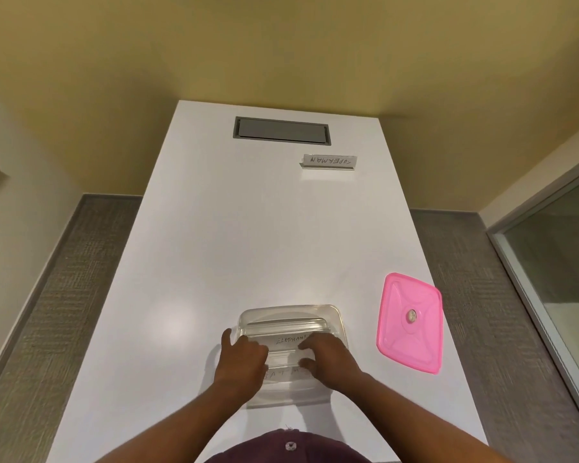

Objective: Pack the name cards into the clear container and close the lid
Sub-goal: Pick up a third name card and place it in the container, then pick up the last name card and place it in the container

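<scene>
Pink lid (410,324), white table (234,228).

Both hands cover the near half of the clear container (290,320), hiding parts of the cards inside: one name reads only "STEPHAN", the nearer one is too faint to read. The counter's (214,245) near edge is cut off below.

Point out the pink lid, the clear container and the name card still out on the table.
pink lid (410,324): head view, on its flat top near the centre knob.
clear container (288,317): head view, on its far inner wall.
name card (330,161): head view, on its lettered face.
</scene>
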